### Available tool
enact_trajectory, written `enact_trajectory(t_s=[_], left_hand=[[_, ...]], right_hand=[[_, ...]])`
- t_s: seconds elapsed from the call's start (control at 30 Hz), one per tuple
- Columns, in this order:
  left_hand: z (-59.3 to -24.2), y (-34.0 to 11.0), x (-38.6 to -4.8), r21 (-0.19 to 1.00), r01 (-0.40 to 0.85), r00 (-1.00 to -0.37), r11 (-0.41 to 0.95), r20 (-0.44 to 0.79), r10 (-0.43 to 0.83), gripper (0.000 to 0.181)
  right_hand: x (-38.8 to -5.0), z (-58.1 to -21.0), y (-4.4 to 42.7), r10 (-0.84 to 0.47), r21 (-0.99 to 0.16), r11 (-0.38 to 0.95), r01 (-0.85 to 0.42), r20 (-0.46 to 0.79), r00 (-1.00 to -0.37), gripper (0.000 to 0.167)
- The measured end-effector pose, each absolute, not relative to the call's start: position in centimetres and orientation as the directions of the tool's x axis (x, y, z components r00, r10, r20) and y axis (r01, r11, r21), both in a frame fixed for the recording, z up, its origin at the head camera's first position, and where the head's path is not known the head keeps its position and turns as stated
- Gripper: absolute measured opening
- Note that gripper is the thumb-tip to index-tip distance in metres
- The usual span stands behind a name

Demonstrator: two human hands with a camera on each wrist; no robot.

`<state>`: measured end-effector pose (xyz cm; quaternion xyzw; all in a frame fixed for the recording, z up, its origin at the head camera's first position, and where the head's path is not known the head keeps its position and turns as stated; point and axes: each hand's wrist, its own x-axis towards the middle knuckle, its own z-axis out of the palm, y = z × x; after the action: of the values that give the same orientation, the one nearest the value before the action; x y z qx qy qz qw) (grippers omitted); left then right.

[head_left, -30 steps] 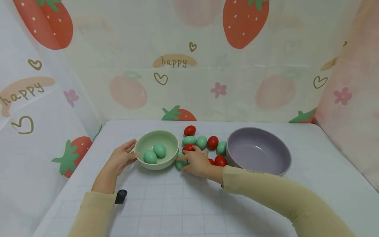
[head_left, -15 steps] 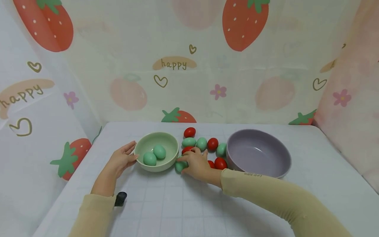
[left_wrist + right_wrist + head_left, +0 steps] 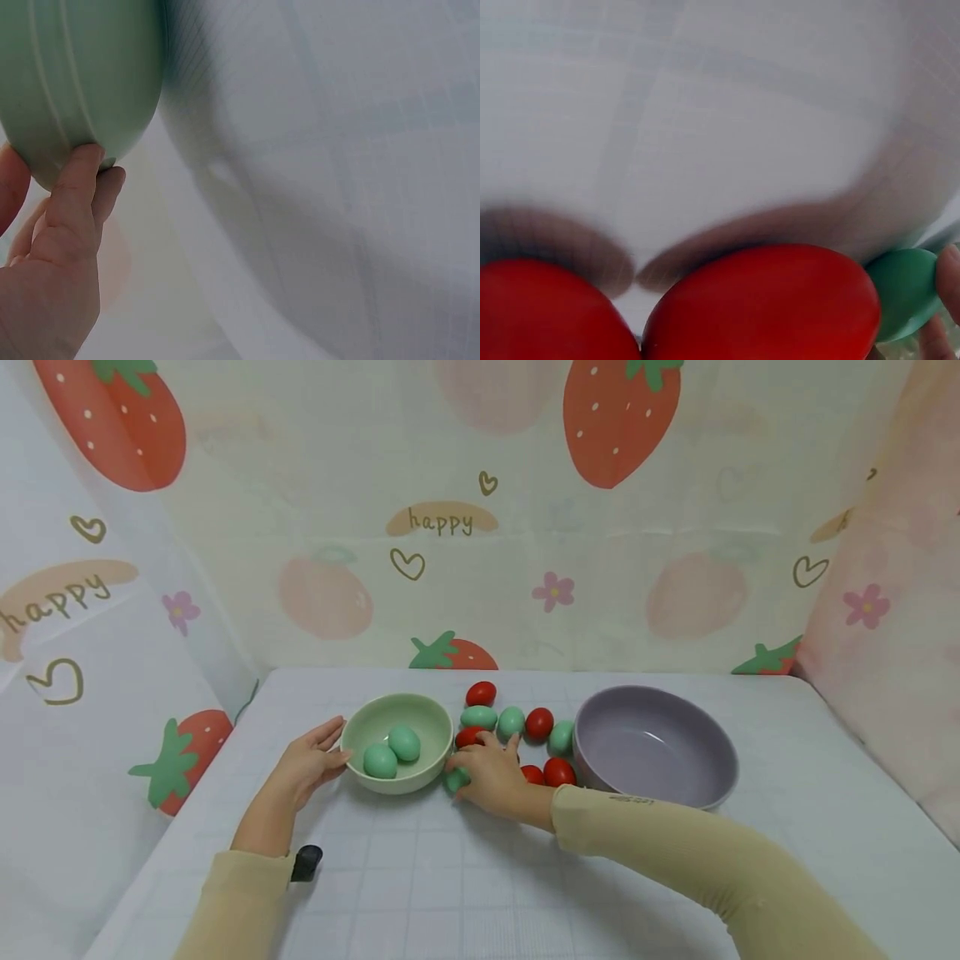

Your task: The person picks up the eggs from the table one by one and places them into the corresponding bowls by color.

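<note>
Well left of my right grip, my left hand [image 3: 303, 764] rests its fingers and thumb, fairly straight, against the outside of the green bowl [image 3: 397, 785], steadying it, I judge. Between my hands, two green eggs [image 3: 380, 761] lie in that bowl, side by side. Just right of its wall is the green egg [image 3: 456, 778] in my right hand [image 3: 491, 777]: thumb and finger pinch it; whether it has left the table [image 3: 405, 877], I can't tell. My fingers cover much of it, so its long axis and which way its narrow end points stay unclear. I take the step in hand to be picking up this egg; the next move seems to call for a firm pinch and a lift above the rim, then left. Just beyond my fingertips is a red egg [image 3: 469, 737]; past that, a loose green one [image 3: 478, 718] lies with its long axis running left to right. More red eggs [image 3: 559, 772] sit right of my knuckles, then the purple bowl [image 3: 652, 747].
</note>
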<state>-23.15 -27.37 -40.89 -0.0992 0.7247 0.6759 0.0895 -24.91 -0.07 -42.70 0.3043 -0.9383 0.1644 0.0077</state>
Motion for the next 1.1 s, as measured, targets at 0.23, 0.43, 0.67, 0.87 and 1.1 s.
enact_trajectory(t_s=[0.23,0.43,0.67,0.87,1.1], left_hand=[[-41.1,-27.3,-23.2,0.962,-0.264,-0.964,0.064,-0.263,-0.023,0.072],[-41.1,-27.4,-23.3,0.959,-0.272,-0.962,0.079,-0.271,-0.027,0.072],[-41.1,-27.5,-23.2,0.960,-0.273,-0.962,0.066,-0.272,-0.027,0.072],[-41.0,-27.4,-23.2,0.960,-0.272,-0.962,0.066,-0.271,-0.024,0.071],[-40.9,-27.3,-23.3,0.956,-0.284,-0.959,0.073,-0.282,-0.037,0.071]], right_hand=[[-25.3,-42.4,0.5,-0.550,-0.391,0.745,-0.540,0.096,-0.829,0.036],[-25.4,-41.6,0.8,-0.544,-0.444,0.723,-0.530,0.107,-0.832,0.035],[-25.6,-40.9,1.1,-0.540,-0.532,0.662,-0.529,0.151,-0.828,0.034],[-25.6,-39.5,1.4,-0.481,-0.632,0.659,-0.408,0.062,-0.874,0.036],[-25.8,-38.0,1.4,-0.417,-0.728,0.614,-0.306,0.031,-0.908,0.035]])
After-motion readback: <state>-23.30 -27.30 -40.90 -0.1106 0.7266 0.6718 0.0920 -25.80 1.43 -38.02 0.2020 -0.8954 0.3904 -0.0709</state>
